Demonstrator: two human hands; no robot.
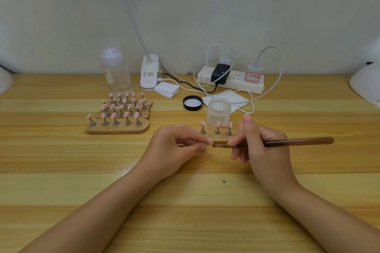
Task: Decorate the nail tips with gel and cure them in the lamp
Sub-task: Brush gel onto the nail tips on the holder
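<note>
You hold a pink nail tip (209, 141) on its small stand between the curled fingertips of your left hand (176, 146), low over the wooden table (185, 201), just in front of a small wooden holder (220, 139). Your right hand (259, 146) grips a brown brush (296, 142) like a pen, thumb raised, and the brush's fine tip meets the nail tip at its right edge. Three more pink nail tips with white dots (218, 124) stand upright on the holder, between your two hands.

Just behind the holder sits a frosted open jar (218, 111), and its black lid (192, 102) lies upturned to the left of it. A white wipe (228, 96) lies flat behind the jar.

Further left, several wooden holders crowded with pink nail tips (121, 113) lie in rows. Behind them stand a clear bottle (115, 70), a white clamp base with a bent neck (149, 72) and a stack of white pads (166, 89). A white power strip (232, 80) with plugs and looping cables lies against the wall.
</note>
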